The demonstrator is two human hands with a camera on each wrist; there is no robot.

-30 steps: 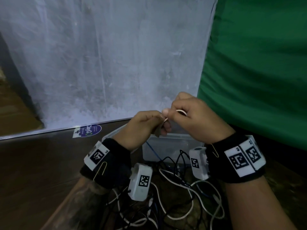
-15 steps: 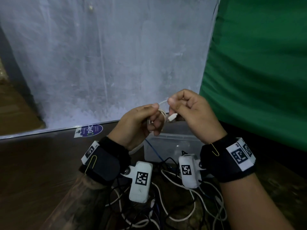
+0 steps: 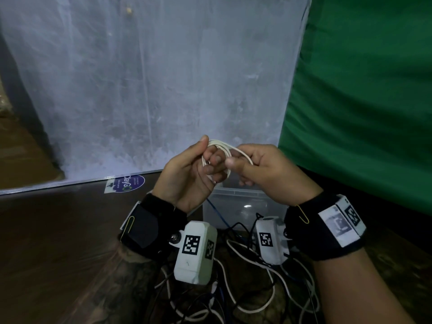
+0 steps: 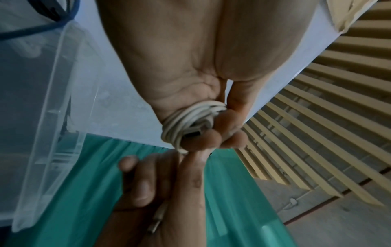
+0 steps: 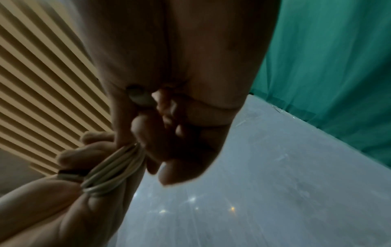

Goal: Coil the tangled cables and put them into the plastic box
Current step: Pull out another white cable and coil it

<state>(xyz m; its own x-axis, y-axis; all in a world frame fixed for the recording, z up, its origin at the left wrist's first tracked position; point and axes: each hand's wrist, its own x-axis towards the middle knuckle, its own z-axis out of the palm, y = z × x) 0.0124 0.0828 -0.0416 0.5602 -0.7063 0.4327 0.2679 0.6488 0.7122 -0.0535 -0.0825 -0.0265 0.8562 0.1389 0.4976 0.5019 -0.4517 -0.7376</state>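
Observation:
A white cable coil point(image 3: 222, 149) of several small loops is held up between both hands above the clear plastic box point(image 3: 233, 202). My left hand point(image 3: 194, 167) has its fingers curled through the loops; in the left wrist view the coil point(image 4: 190, 120) wraps round the fingertips. My right hand point(image 3: 257, 169) pinches the coil's right side with thumb and fingers; the right wrist view shows the coil strands point(image 5: 112, 168) running from its fingers to the left hand. A tangle of white, black and blue cables point(image 3: 245, 288) lies on the floor below the wrists.
A blue cable point(image 3: 217, 213) runs into the box. A pale translucent sheet point(image 3: 152, 90) hangs behind, a green cloth point(image 3: 362, 90) at the right. A round sticker point(image 3: 126, 183) lies on the dark wooden floor point(image 3: 58, 242).
The hands rose slightly and drew apart. The short white end that the right hand was feeding is now wound in, and the coil shows as a wider loop between both hands.

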